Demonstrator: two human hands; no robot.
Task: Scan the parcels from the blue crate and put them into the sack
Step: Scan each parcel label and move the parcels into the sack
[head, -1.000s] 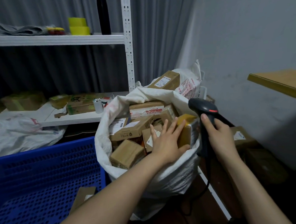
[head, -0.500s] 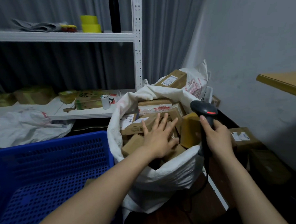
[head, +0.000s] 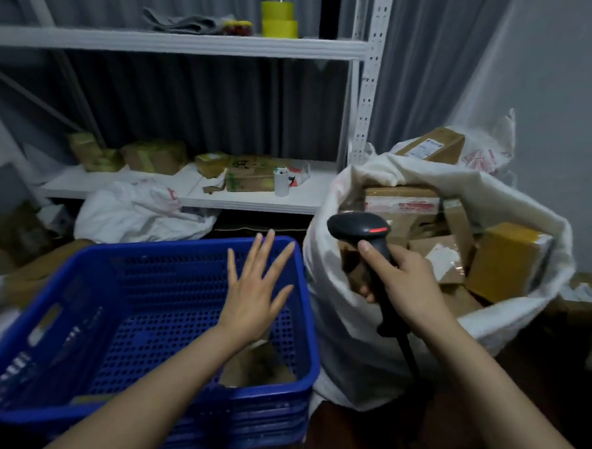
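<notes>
Parcels (head: pixel 509 264) heaped in the white sack (head: pixel 344 324), plus one brown parcel (head: pixel 257 367) in the near right corner of the blue crate (head: pixel 152 252). Left grip (head: pixel 253 288) spread flat over the crate (holding nothing); right grip (head: pixel 404 287) wrapped round the black scanner (head: pixel 356 228).

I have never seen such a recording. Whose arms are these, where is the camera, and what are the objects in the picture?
There is no machine here. These are a person's two bare arms, filmed by a camera worn on the head, which looks forward and down. The left hand is open, fingers spread, above the blue crate. A brown parcel lies in the crate's near corner. The right hand grips a black scanner in front of the white sack, which holds many cardboard parcels. Behind stands a white shelf with more boxes.
</notes>
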